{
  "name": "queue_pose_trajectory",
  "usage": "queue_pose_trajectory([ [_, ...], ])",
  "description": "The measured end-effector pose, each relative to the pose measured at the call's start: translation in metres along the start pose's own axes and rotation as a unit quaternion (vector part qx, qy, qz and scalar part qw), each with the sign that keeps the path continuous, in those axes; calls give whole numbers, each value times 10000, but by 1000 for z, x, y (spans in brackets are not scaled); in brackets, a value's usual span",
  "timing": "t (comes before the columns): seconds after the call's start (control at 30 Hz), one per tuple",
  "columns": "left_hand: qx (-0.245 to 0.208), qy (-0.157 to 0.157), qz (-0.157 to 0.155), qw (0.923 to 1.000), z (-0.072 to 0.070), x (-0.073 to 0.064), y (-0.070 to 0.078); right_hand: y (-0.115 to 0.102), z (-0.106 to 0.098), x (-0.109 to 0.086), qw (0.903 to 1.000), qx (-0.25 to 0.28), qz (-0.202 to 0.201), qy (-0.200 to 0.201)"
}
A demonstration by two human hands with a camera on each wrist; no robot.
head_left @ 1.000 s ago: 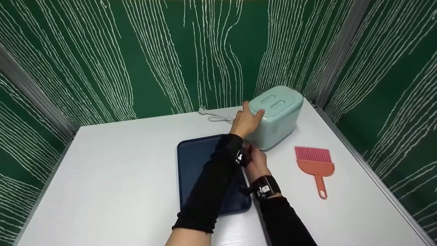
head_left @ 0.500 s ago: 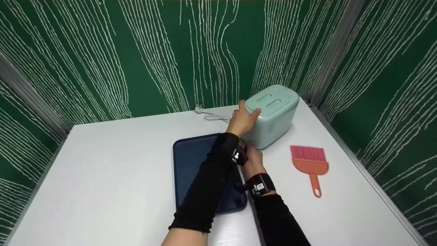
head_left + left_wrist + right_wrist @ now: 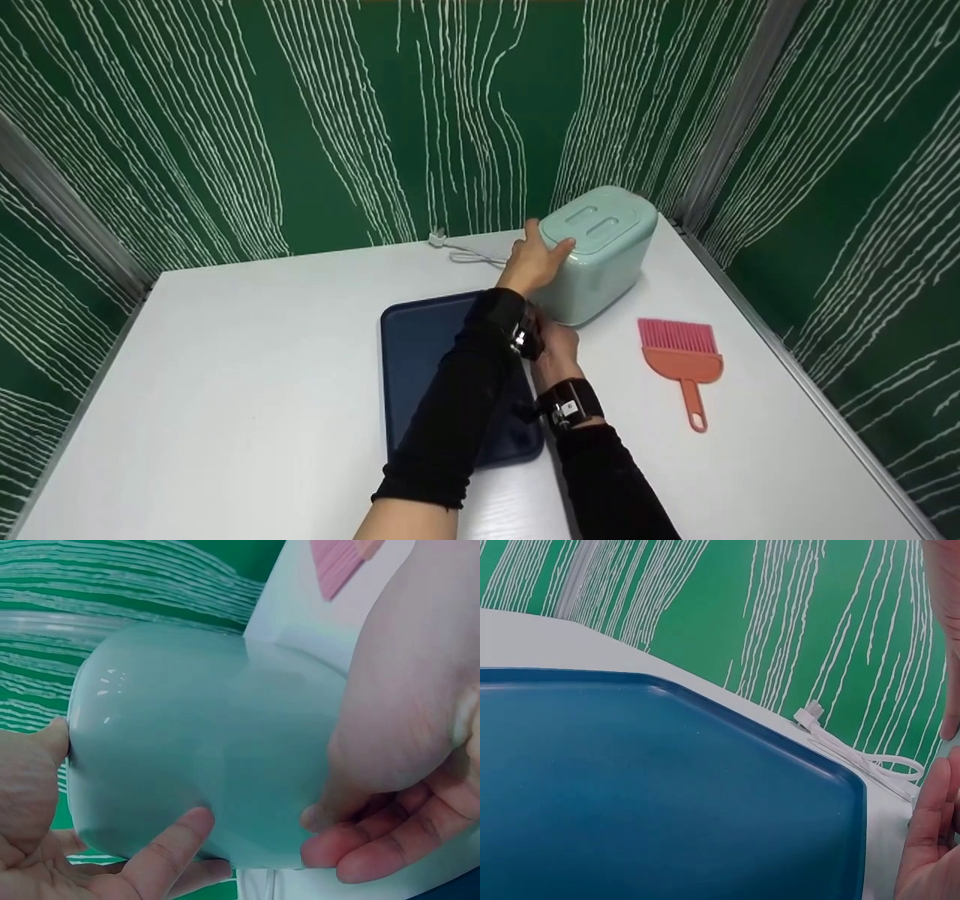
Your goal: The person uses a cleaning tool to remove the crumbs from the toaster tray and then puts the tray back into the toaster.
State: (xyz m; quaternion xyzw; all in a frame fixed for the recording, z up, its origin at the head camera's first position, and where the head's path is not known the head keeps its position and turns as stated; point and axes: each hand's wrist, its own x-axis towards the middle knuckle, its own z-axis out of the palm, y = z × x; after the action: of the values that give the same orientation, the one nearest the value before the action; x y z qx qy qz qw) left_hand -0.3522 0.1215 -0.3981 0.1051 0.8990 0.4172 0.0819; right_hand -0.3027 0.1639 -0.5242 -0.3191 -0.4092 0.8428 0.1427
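fingers [image 3: 169, 849] on lidded toaster [image 3: 604, 274], blue tray [image 3: 420, 352]

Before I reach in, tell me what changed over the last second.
Nothing visibly moved, was gripped or released; only the head view drifted slightly. The left hand still touches the glossy mint-green rounded appliance, the right hand remains at its base, and the dark-blue rectangular tray and orange brush with pink bristles stay put.
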Motion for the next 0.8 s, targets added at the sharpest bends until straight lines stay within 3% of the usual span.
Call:
queue_pose_trajectory([
  [0.17,-119,-30,-76,9999,1,1,0,0,2,-6,9998,200,-86,-30],
  [0.4,-338,7,-40,9994,2,3,-3,4,3,-7,9941,-1063,-169,86],
  [0.6,-332,-13,26,9994,1,2,-3,4,2,-5,9963,-770,-301,-221],
  [0.7,-258,-28,123,9996,0,2,-5,5,-1,1,9950,-52,-500,-867],
  [0.8,-204,-6,207,9996,0,1,-7,7,-5,6,9888,307,-506,-1369],
])
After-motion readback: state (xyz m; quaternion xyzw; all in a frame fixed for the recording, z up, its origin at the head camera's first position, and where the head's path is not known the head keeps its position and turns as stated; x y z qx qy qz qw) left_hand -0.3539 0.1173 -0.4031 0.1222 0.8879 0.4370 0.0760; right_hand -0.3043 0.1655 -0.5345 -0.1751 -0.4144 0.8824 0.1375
